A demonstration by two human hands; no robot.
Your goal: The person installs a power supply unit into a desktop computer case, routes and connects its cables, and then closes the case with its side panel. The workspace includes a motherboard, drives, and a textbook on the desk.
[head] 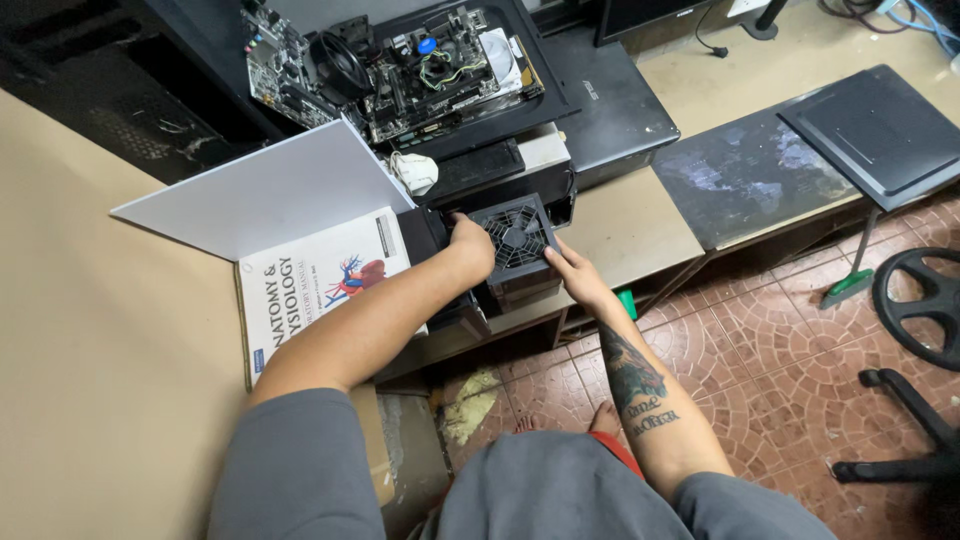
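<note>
Left hand (470,243) and right hand (572,272) grip power supply (515,245) by opposite sides (fan up), just below motherboard (400,60); best held level, fingers off grille.

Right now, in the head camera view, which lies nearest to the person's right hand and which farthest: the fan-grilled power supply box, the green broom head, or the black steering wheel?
1. Power supply box: the right hand touches its right side.
2. Green broom head: on the tiled floor, off to the right.
3. Black steering wheel: at the far right edge, beyond the broom.

Motherboard (400,65); white book (320,285) — green broom (848,288).
</note>
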